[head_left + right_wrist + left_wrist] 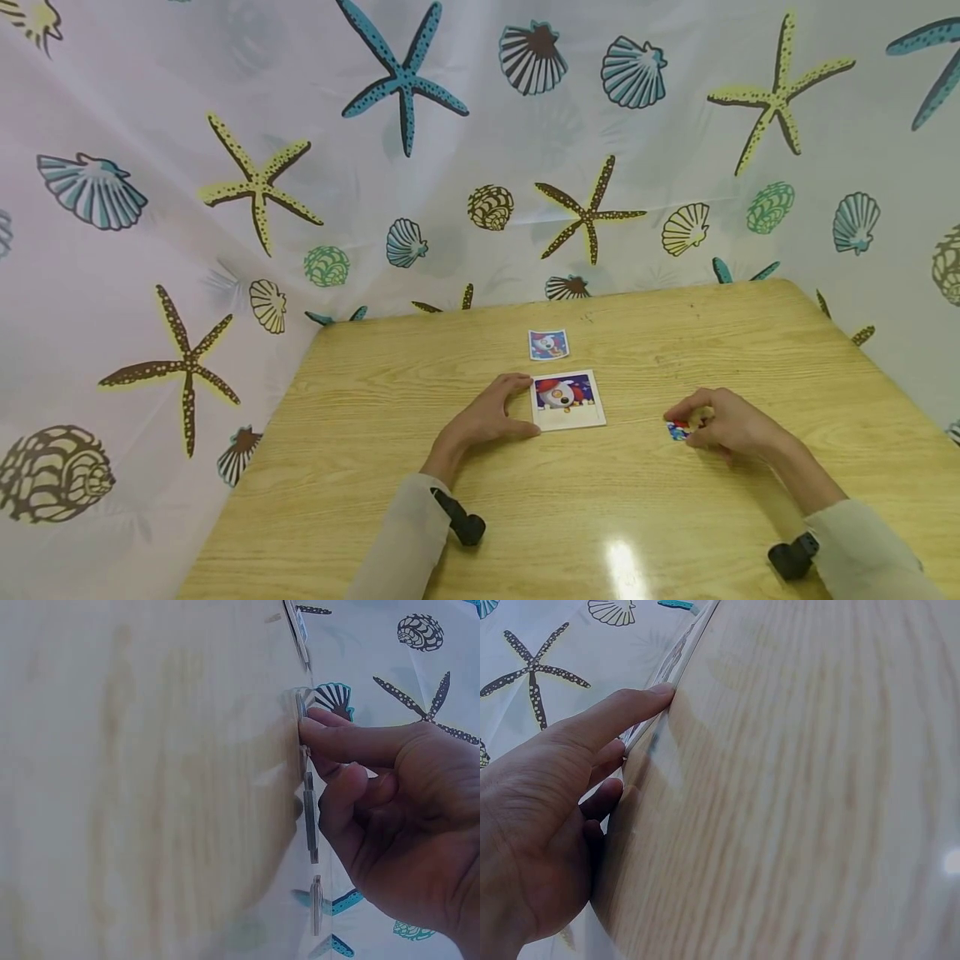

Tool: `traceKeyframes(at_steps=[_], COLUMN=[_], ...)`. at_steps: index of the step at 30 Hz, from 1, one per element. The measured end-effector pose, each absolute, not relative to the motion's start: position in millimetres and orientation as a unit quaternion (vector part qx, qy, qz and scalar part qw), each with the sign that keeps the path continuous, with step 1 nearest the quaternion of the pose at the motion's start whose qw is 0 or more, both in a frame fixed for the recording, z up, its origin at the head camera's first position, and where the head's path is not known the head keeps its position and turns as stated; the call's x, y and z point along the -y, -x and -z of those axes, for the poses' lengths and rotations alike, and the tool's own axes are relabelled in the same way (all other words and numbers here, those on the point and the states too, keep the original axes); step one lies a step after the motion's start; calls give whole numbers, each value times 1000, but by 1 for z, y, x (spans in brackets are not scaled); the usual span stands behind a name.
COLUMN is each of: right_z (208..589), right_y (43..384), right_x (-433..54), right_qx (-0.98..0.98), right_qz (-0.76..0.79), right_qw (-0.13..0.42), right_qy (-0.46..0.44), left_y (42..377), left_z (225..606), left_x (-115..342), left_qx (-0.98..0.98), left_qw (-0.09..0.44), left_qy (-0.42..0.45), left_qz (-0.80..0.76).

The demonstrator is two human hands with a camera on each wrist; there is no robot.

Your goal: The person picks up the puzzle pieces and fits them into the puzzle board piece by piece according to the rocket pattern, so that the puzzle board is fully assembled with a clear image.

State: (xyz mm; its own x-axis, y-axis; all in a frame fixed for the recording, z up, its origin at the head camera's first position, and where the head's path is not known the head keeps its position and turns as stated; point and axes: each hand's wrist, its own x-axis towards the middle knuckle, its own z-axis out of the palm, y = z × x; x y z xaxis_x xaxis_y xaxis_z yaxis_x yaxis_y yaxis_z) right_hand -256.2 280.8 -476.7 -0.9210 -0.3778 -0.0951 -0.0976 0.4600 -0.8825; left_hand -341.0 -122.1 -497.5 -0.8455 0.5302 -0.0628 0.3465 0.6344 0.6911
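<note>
Nearest us, two pale beige cloth sleeves reach over the yellow wood-grained table, a small black device at each wrist. Past them, our right hand pinches a small, flat, blue-and-red piece between thumb and forefinger; our right wrist view shows more thin flat pieces edge-on beside those fingers. The white, roughly square flat frame lies to that hand's left and a little farther off, well apart from it — no clear long axis, a printed dog across its upper part and a plain pale strip below. Our left hand is the nearer one, touching it: thumb and forefinger, spread wide, hold its left side near the corners. Just beyond the frame lies a small printed paper card, and behind everything hangs white cloth patterned with starfish and shells.
</note>
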Motion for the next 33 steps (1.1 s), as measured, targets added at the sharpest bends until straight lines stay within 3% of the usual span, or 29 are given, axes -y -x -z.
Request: traceKeyframes(at_steps=[33], right_z=[469], right_y=[271], right_x=[-238], right_qx=[-842], right_qz=[498], right_qw=[120], right_qy=[171], left_y=[341], left_z=[499], left_x=[122], left_qx=[-895], left_qw=[132], left_qy=[-236], left_qz=[-356])
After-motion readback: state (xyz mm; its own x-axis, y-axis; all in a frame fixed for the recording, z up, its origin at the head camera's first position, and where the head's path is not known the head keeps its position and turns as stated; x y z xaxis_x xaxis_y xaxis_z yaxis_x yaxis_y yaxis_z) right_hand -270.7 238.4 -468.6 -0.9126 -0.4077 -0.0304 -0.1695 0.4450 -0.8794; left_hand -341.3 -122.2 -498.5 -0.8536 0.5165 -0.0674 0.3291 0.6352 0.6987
